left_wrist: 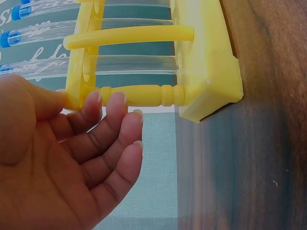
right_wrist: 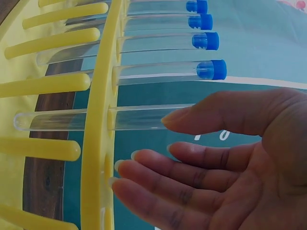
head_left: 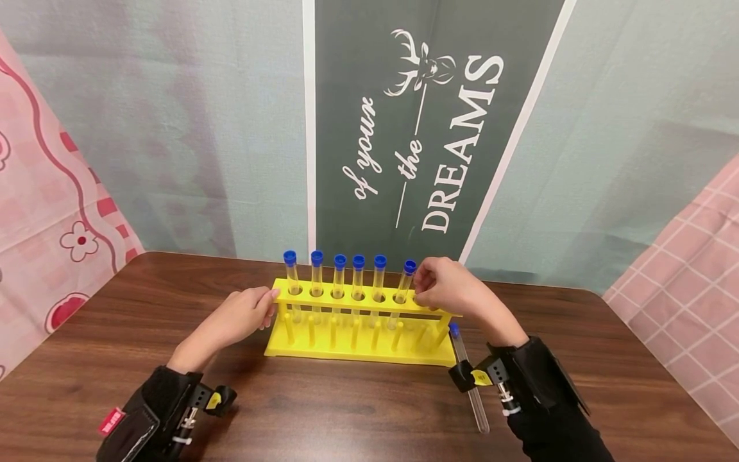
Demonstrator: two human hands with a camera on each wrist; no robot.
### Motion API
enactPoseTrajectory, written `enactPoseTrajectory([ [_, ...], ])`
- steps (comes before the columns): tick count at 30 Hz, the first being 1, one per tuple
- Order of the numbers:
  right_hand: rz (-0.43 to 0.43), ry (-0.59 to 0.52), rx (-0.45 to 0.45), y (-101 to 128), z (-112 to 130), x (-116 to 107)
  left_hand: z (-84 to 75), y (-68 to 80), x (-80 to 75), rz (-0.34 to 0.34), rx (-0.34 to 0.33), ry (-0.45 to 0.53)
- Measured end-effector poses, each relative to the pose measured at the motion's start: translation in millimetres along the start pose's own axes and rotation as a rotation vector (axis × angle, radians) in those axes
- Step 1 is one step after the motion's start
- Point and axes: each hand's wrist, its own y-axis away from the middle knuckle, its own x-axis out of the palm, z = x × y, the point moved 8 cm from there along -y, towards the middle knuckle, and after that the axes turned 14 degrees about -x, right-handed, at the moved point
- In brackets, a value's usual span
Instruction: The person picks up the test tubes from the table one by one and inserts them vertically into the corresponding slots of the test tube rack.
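Resting against the near end of the yellow rack (head_left: pixel 358 350), the left hand (head_left: pixel 239 317) has its fingers loosely straight, thumb and fingertips (left_wrist: pixel 93 98) touching the top bar's corner and the turned end post without closing round anything. At the rack's other end the right hand (head_left: pixel 453 289) is relaxed and open too; its index finger (right_wrist: pixel 216 112) lies alongside the sixth tube (head_left: pixel 404 289), which leans a little in its hole, while the other fingertips touch the top bar just below it. Whether that finger actually presses the glass I cannot tell. Five more blue-capped tubes (head_left: pixel 337 282) stand upright in the holes between the two hands. Beside the right wrist, just off the rack's end, another tube (head_left: pixel 469 375) lies flat on the brown table (head_left: pixel 346 410), its blue cap towards the rack. Both wrists wear black camera straps (head_left: pixel 519 378).
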Motion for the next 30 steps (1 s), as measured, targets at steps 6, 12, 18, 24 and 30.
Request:
enactPoseTrajectory([
  [6, -0.001, 0.057, -0.005, 7.0, 1.7, -3.1, 1.0, -0.8, 0.5, -0.002, 0.000, 0.000],
  [12, -0.005, 0.128, -0.013, 13.3, 3.0, -4.4, 2.1, -0.6, 1.6, 0.011, -0.016, 0.006],
  [18, -0.024, 0.153, -0.014, 19.6, 2.4, -4.1, 2.5, -0.4, 1.7, 0.011, -0.025, 0.004],
  [24, -0.045, 0.177, -0.013, 27.1, -0.1, -4.8, 3.0, -1.0, 1.5, 0.013, -0.030, 0.000],
  [30, -0.072, 0.192, -0.013, 35.5, -5.5, -6.0, 2.5, -0.8, 1.4, 0.012, -0.027, 0.002],
])
